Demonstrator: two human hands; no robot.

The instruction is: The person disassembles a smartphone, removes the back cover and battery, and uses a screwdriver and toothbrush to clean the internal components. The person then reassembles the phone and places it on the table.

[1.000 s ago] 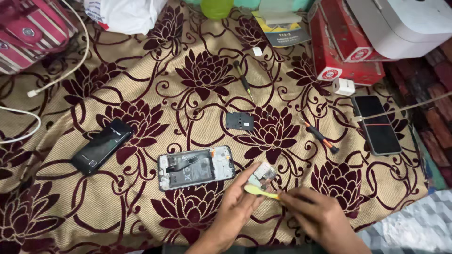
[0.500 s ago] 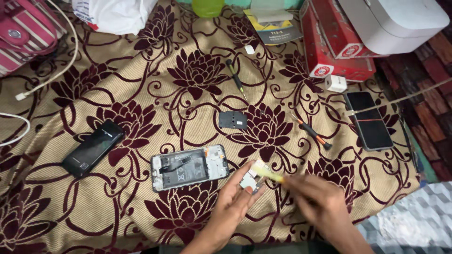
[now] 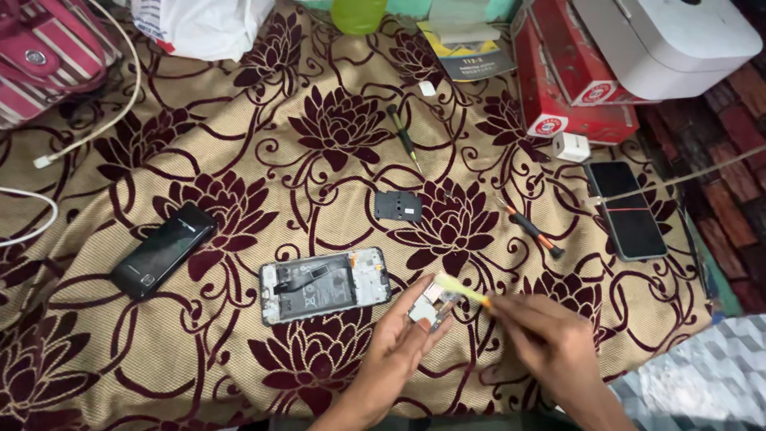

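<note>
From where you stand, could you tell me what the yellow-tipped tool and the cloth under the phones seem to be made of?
The yellow-tipped tool in the right hand looks like smooth matte plastic, judging by its even colour, though it is blurred. The cloth looks like woven textile: coarse tan weave with darker, velvety maroon flowers.

Beige cloth [image 3: 239, 144] with maroon flowers; yellow tool [image 3: 461, 290]; red boxes [image 3: 574, 88]; striped pink bag [image 3: 48, 56].
</note>
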